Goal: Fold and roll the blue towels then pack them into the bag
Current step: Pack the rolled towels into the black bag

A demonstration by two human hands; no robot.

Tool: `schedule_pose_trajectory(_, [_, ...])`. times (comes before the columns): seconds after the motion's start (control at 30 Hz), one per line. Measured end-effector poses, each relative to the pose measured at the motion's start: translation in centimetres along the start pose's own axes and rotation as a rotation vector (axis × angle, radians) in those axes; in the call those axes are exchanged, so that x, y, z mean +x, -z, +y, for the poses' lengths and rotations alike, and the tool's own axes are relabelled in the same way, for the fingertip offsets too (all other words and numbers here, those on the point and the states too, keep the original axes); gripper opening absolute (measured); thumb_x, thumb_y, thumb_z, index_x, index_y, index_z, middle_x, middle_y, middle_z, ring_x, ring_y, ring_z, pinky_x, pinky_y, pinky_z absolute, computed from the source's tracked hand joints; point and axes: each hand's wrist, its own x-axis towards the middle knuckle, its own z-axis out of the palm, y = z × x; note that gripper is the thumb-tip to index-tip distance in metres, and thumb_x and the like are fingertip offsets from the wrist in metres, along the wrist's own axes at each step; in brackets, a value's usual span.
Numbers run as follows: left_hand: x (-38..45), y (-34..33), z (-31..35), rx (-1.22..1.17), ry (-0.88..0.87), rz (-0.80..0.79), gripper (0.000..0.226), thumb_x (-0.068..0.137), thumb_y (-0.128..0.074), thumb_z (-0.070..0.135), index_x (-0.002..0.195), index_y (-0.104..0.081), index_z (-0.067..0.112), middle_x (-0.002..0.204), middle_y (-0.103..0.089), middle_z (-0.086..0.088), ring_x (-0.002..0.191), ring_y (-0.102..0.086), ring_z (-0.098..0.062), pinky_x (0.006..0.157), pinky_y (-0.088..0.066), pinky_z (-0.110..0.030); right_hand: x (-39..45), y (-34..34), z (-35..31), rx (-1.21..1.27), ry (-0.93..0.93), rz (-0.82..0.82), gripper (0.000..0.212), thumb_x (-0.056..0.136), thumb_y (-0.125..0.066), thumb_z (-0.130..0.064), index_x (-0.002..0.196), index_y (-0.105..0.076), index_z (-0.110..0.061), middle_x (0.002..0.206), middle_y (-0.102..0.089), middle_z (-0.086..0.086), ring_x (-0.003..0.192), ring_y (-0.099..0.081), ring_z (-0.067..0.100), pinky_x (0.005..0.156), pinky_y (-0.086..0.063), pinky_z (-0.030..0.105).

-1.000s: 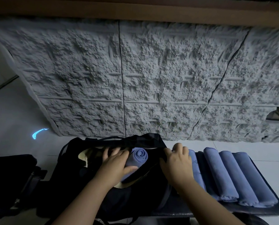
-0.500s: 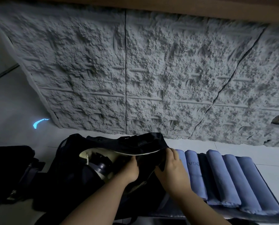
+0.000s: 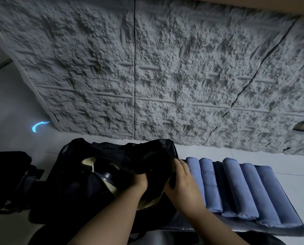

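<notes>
Now the left hand (image 3: 138, 183) reaches into the bag (image 3: 73, 174), fingers hidden under the flap, so its grip cannot be told; the right hand (image 3: 181, 181) pinches the flap open. Best to hold that mouth wide and seat each roll deep. Inside, a dark bottle (image 3: 107, 175) shows. Five rolled towels (image 3: 236, 190) lie just right of the right hand.

A black bag (image 3: 112, 174) sits open, its pale lining showing at the mouth and its dark flap drooping over the opening. Just right of it, five blue towels (image 3: 236, 188), each rolled into a tube, lie side by side in a row on a dark tabletop (image 3: 292, 228).
</notes>
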Motion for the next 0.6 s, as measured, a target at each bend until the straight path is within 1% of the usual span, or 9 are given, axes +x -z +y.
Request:
schedule_pose_trajectory(0.07, [-0.7,-0.1,0.0,0.147,-0.071,0.049,0.039,0.101,-0.031,0.012,0.137,-0.041,0.001,0.142,-0.044,-0.016,0.13,-0.042,-0.028,0.101,-0.034,-0.027,-0.1,0.1,0.1,0.031,-0.006,0.003,0.057,0.082,-0.057,-0.012,0.136,-0.04,-0.008,0.135,-0.043,0.007,0.12,-0.043,0.019,0.098,-0.036,0.026])
schedule_pose_trajectory(0.1, [-1.1,-0.2,-0.2,0.147,-0.113,0.085,0.04,0.102,-0.031,0.015,0.139,-0.038,0.003,0.143,-0.041,-0.016,0.13,-0.04,-0.028,0.102,-0.032,-0.028,-0.1,0.2,0.1,0.048,-0.009,0.006,0.057,0.083,-0.057,-0.012,0.137,-0.04,-0.008,0.135,-0.043,0.006,0.121,-0.043,0.018,0.099,-0.037,0.027])
schedule_pose_trajectory(0.13, [-1.9,0.1,0.0,0.147,-0.089,0.07,0.043,0.102,-0.03,0.022,0.143,-0.033,0.006,0.145,-0.038,-0.014,0.131,-0.038,-0.028,0.104,-0.029,-0.03,0.0,0.3,0.1,0.066,-0.009,0.011,0.058,0.083,-0.057,-0.011,0.138,-0.039,-0.009,0.136,-0.042,0.005,0.122,-0.042,0.017,0.1,-0.037,0.027])
schedule_pose_trajectory(0.17, [-2.3,0.2,-0.3,0.157,-0.064,0.028,0.046,0.103,-0.028,0.025,0.147,-0.024,0.01,0.148,-0.033,-0.012,0.133,-0.035,-0.028,0.107,-0.027,-0.033,0.1,0.5,0.1,0.085,-0.006,0.015,0.06,0.083,-0.057,-0.01,0.14,-0.037,-0.01,0.137,-0.041,0.004,0.124,-0.04,0.015,0.101,-0.036,0.026])
schedule_pose_trajectory(0.23, [-2.9,0.4,-0.7,0.174,0.048,-0.104,0.054,0.101,-0.024,0.016,0.15,-0.002,0.019,0.155,-0.017,-0.013,0.135,-0.031,-0.029,0.111,-0.028,-0.037,0.3,0.8,0.1,0.127,0.006,0.013,0.067,0.081,-0.057,-0.005,0.143,-0.034,-0.013,0.138,-0.039,0.0,0.125,-0.035,0.01,0.102,-0.03,0.014])
schedule_pose_trajectory(0.3, [-3.1,0.8,-1.2,0.146,0.131,-0.232,0.062,0.097,-0.023,0.009,0.15,0.007,0.023,0.156,-0.011,-0.014,0.134,-0.032,-0.032,0.11,-0.031,-0.04,0.5,1.1,-0.1,0.18,-0.01,-0.008,0.074,0.076,-0.056,0.001,0.143,-0.032,-0.019,0.133,-0.038,-0.002,0.118,-0.034,0.005,0.094,-0.027,0.002])
schedule_pose_trajectory(0.4, [-2.8,1.5,-1.1,0.185,0.056,-0.273,0.069,0.091,-0.028,0.009,0.15,0.005,0.025,0.156,-0.014,-0.013,0.136,-0.03,-0.033,0.113,-0.026,-0.039,0.8,1.9,-0.7,0.229,-0.044,-0.02,0.079,0.071,-0.053,0.006,0.142,-0.033,-0.024,0.118,-0.039,-0.001,0.102,-0.035,0.002,0.079,-0.029,-0.003])
schedule_pose_trajectory(0.5, [-2.8,1.3,-0.5,0.178,0.019,-0.268,0.07,0.091,-0.029,0.007,0.15,0.002,0.027,0.157,-0.009,-0.01,0.141,-0.02,-0.03,0.116,-0.018,-0.04,1.0,2.5,-1.0,0.183,-0.03,-0.001,0.082,0.071,-0.053,0.01,0.144,-0.029,-0.019,0.105,-0.037,-0.004,0.083,-0.028,-0.011,0.077,-0.026,-0.006])
schedule_pose_trajectory(0.6, [-2.7,0.8,0.5,0.119,0.012,-0.225,0.072,0.089,-0.026,0.001,0.149,0.001,0.031,0.157,-0.01,-0.009,0.141,-0.021,-0.029,0.116,-0.018,-0.042,1.2,2.6,-0.8,0.199,-0.038,0.017,0.07,0.072,-0.051,0.009,0.137,-0.039,-0.015,0.089,-0.038,-0.01,0.089,-0.032,-0.016,0.075,-0.031,0.0])
